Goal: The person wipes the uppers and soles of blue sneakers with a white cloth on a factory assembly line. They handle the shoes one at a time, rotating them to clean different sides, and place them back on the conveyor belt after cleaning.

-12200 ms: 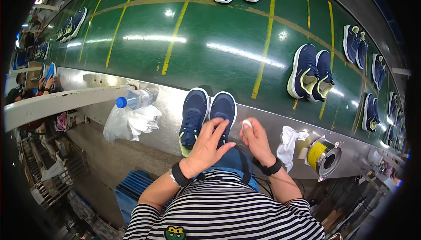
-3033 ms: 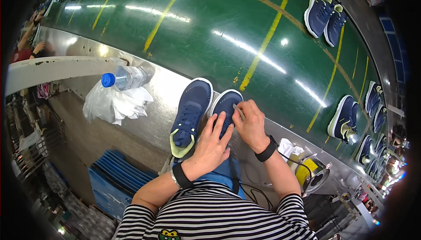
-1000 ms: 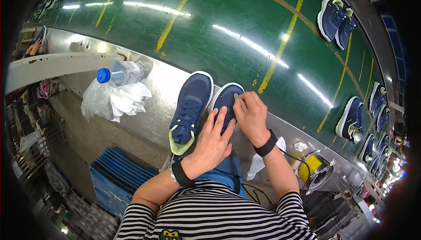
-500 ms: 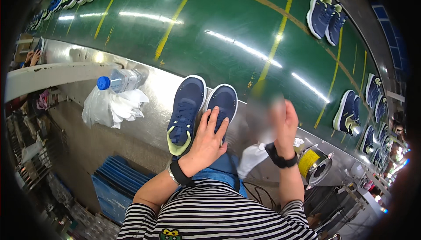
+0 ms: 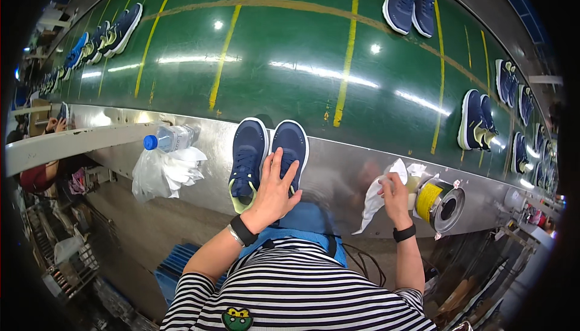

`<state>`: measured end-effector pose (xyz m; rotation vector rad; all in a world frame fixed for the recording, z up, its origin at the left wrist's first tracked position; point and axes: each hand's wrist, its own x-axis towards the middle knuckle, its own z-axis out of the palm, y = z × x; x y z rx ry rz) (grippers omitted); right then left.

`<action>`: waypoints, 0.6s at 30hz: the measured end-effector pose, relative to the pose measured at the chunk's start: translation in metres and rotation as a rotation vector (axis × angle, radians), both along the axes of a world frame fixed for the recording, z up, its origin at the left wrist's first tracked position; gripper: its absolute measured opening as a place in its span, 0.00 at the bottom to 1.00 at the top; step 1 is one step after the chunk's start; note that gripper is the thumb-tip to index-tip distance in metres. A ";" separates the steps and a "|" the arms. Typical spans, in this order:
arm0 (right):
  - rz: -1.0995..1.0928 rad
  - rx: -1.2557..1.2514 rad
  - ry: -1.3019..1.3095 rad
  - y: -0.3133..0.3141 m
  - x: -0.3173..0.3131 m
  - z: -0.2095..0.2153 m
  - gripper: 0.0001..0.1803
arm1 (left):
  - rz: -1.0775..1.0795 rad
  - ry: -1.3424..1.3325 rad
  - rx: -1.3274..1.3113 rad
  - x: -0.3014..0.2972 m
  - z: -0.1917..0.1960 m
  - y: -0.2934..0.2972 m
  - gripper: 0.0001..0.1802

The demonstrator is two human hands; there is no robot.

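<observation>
Two navy sneakers with white soles and pale green linings stand side by side at the metal ledge, toes away from me: a left sneaker point(image 5: 246, 155) and a right sneaker point(image 5: 291, 143). My left hand point(image 5: 275, 191) lies with spread fingers over the laces and upper of the right one. Off to the right, my right hand point(image 5: 396, 198) is closed on a white cloth point(image 5: 373, 205), which hangs down over the ledge. Just beside that hand is a round metal can point(image 5: 446, 205) with a yellow label, lying on its side.
A green belt point(image 5: 290, 35) with yellow lines runs behind the metal ledge point(image 5: 338, 162) and carries several pairs of sneakers point(image 5: 409, 6). At left, a clear bottle point(image 5: 172, 139) with a blue cap is by a white plastic bag point(image 5: 158, 174) and a pale bar point(image 5: 78, 143).
My right hand has come down from near the belt's edge to the white cloth and closed on it. My left hand stays on the right sneaker. The view has shifted.
</observation>
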<state>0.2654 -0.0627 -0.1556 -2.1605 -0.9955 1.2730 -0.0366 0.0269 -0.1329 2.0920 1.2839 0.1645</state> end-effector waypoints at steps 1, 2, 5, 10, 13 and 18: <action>-0.075 0.064 0.063 0.003 -0.005 0.007 0.09 | -0.012 0.011 0.008 0.000 0.000 0.000 0.35; -0.146 0.127 0.126 0.008 -0.014 0.011 0.09 | -0.020 0.022 0.014 0.000 -0.001 0.001 0.35; -0.275 0.180 0.380 0.038 -0.053 0.025 0.10 | -0.031 0.023 0.029 -0.001 -0.002 0.003 0.36; -0.072 0.279 0.379 0.085 -0.114 -0.003 0.09 | -0.018 0.033 0.045 0.012 0.001 -0.003 0.36; 0.082 0.521 0.209 0.107 -0.139 -0.024 0.07 | -0.002 0.020 0.034 0.014 0.001 -0.004 0.36; 0.302 0.457 -0.009 0.122 -0.151 -0.025 0.05 | 0.019 -0.008 -0.002 0.013 0.001 -0.004 0.37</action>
